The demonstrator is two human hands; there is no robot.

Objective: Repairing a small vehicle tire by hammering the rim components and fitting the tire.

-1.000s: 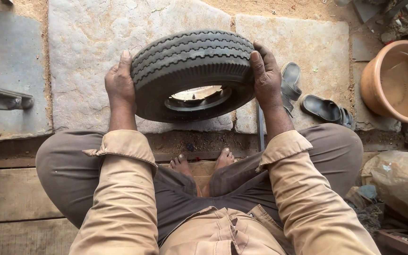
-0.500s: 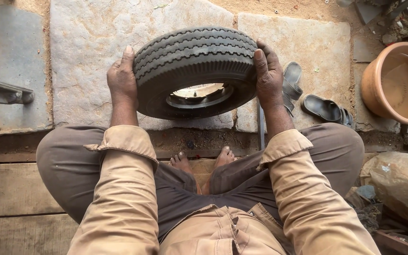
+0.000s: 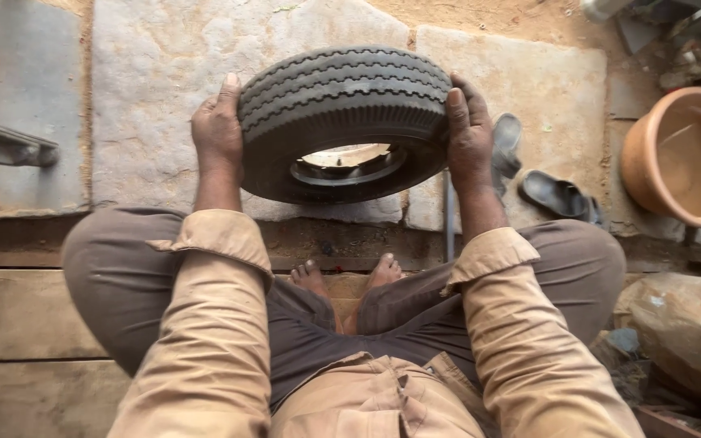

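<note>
A small black rubber tyre (image 3: 342,105) with ribbed tread is held up in front of me, above the stone slabs, tilted so its opening faces down towards me. My left hand (image 3: 217,134) presses flat against its left sidewall, fingers pointing away. On the opposite sidewall my right hand (image 3: 469,138) grips the same way. I sit cross-legged on wooden planks, in tan sleeves and grey trousers, with my bare feet (image 3: 346,280) below the tyre.
Grey stone slabs (image 3: 148,97) lie ahead on sandy ground. A pair of dark sandals (image 3: 541,174) sits right of the tyre. A terracotta basin (image 3: 683,158) stands at the right edge, a metal bar (image 3: 6,146) juts in at left, and a sack (image 3: 691,324) lies lower right.
The tyre with both hands on it has stayed nearly in place, shifting only slightly in the view. Nothing was let go or picked up.
</note>
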